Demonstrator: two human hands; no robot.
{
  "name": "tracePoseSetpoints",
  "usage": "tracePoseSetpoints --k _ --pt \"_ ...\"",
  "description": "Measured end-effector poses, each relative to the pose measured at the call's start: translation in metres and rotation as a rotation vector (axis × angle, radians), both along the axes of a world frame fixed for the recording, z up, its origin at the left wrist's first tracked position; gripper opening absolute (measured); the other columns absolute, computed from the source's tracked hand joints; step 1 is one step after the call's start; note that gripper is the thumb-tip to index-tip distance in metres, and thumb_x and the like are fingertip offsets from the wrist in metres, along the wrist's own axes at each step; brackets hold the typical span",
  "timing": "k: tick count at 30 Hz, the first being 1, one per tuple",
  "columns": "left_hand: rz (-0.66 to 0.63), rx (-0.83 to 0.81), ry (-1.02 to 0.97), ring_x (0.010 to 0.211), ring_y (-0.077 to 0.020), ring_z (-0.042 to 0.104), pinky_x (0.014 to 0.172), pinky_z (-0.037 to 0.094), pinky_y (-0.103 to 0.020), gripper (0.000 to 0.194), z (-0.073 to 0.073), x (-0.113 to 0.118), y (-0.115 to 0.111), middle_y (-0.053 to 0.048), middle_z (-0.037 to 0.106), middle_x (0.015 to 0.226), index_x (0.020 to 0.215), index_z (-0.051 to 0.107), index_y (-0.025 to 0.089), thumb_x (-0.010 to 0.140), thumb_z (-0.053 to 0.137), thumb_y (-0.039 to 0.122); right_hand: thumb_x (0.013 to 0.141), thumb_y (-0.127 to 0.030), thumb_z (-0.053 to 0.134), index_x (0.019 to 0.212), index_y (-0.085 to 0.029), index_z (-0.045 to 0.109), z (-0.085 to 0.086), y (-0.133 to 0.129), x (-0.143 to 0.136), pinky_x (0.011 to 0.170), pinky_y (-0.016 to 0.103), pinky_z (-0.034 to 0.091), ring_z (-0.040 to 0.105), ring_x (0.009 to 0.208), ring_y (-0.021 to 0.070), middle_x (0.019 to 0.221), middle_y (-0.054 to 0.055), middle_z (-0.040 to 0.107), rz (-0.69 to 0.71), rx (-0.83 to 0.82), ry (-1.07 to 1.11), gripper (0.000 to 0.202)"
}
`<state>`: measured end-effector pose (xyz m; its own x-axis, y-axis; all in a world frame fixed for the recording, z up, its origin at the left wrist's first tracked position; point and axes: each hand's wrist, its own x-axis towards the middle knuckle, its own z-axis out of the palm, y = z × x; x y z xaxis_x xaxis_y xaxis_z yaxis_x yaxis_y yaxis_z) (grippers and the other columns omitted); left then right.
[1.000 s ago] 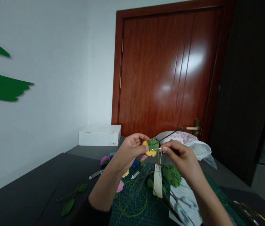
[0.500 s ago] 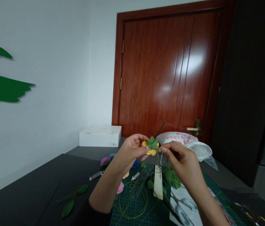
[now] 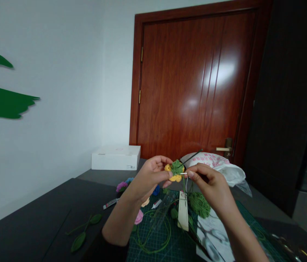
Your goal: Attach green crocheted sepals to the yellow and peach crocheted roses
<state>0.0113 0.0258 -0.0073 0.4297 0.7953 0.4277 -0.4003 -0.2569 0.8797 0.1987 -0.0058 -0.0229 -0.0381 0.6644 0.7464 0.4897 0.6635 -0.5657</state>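
At frame centre, your left grip [image 3: 154,174] held the yellow-and-green crocheted flower [image 3: 176,169]; your right grip [image 3: 207,180] pinched a thin metal tool [image 3: 184,173], its rear end hidden by fingers [image 3: 192,175]. Below, green yarn [image 3: 199,205] and a pale tag [image 3: 183,214] crowded the mat [image 3: 179,251]. Your left forearm [image 3: 120,220] partly covered a pink flower [image 3: 139,217]. Shiny items [image 3: 280,240], lower right, were unidentifiable.

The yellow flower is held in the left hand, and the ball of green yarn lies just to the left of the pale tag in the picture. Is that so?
Not quite: in the head view, the ball of green yarn lies to the right of the pale tag. The yellow flower is indeed held in the left hand.
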Motion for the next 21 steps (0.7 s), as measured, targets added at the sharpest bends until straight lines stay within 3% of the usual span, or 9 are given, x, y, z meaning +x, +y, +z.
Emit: tracePoseSetpoints --k 11,21 --pt "0.007 0.004 -0.012 0.056 -0.0067 0.050 0.045 0.035 -0.019 0.029 0.0022 -0.0007 -0.0034 -0.002 0.058 0.080 0.090 0.055 0.012 0.066 0.072 0.010 0.086 -0.035 0.059 0.076 -0.020 0.072 -0.0060 0.0060 0.0015 0.069 0.031 0.046 0.063 0.075 0.0215 0.078 0.005 0.071 0.030 -0.086 0.089 0.023" --pt "-0.084 0.026 -0.034 0.055 -0.0063 0.052 0.045 0.039 -0.018 0.033 -0.0010 -0.0041 0.0004 -0.004 0.061 0.086 0.095 0.056 0.012 0.068 0.076 0.012 0.084 -0.040 0.062 0.074 -0.018 0.072 -0.0077 0.0106 0.0003 0.071 0.032 0.048 0.064 0.076 0.0215 0.077 0.006 0.072 0.121 -0.147 0.157 0.026"
